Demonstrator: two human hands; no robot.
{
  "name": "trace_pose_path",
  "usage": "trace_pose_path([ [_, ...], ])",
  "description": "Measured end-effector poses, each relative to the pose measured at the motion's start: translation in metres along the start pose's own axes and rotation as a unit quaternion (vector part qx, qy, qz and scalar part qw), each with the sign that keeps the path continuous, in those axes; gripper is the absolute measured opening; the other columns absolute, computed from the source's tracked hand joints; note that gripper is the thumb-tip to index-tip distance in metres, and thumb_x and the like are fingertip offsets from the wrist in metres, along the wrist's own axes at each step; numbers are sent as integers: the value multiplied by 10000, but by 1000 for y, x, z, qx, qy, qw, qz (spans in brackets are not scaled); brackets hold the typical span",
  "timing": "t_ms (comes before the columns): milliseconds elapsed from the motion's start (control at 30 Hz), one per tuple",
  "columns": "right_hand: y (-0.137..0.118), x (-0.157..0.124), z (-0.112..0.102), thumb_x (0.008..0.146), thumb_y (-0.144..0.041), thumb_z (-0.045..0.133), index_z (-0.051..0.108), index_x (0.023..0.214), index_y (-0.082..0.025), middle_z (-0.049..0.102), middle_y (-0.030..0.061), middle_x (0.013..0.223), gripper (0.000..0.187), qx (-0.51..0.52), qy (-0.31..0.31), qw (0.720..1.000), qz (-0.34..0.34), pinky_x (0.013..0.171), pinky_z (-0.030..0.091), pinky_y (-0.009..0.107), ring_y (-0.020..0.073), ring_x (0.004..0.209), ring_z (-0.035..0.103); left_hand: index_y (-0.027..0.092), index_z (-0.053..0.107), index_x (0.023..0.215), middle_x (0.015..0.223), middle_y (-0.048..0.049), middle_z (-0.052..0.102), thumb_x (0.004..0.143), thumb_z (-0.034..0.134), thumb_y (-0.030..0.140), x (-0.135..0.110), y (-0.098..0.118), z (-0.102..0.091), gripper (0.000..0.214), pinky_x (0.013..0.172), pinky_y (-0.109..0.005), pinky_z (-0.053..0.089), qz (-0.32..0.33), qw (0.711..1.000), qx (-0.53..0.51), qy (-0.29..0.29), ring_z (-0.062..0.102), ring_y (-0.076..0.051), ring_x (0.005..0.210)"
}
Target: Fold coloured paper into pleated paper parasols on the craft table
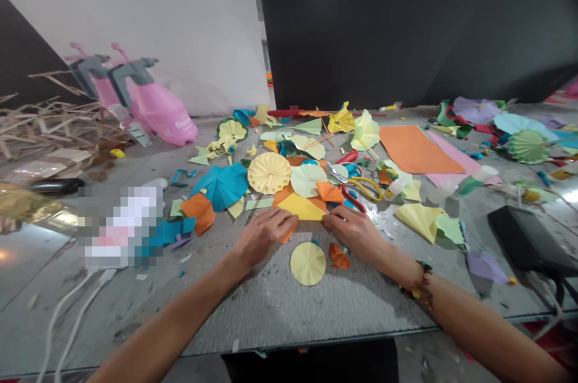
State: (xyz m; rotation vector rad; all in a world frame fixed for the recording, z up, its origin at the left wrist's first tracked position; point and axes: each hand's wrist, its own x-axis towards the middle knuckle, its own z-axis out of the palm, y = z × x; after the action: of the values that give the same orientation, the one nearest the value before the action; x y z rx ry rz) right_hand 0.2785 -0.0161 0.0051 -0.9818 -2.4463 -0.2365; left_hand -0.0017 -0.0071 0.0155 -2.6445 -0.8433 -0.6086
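beyond the pale yellow disc [307,264] at lower centre, a fold seems in hand — the next move likely calls for even pressure — with left hand [265,231] and right hand [354,227], palms down, fingertips closed on the bright yellow paper [301,207] mid-frame.

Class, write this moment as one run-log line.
left hand: on yellow paper | right hand: at its right corner | nearer the wearer: pale yellow disc, orange scrap
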Motion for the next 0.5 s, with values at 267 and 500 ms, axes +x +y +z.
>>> trace_pose_path([
  [267, 0, 0, 3, 1008, -77, 563, 652, 972, -169, 665, 54, 912, 134, -17, -11, 1000, -12, 670, 436, 284, 169, 825, 624, 171, 665, 1032, 931, -46, 692, 1002, 590, 155, -2, 3, 2, 82, 776, -314, 502, -10, 1000, 3, -8, 643, -201, 875],
  [500, -4, 4, 2, 1047, -143, 522, 639, 920, -158, 639, 49, 853, 174, -23, 18, 1000, -7, 666, 436, 286, 173, 790, 598, 163, 666, 1053, 944, -51, 694, 992, 610, 139, -1, 4, 3, 86, 784, -314, 492, -8, 1000, 1, 1, 643, -206, 898],
])
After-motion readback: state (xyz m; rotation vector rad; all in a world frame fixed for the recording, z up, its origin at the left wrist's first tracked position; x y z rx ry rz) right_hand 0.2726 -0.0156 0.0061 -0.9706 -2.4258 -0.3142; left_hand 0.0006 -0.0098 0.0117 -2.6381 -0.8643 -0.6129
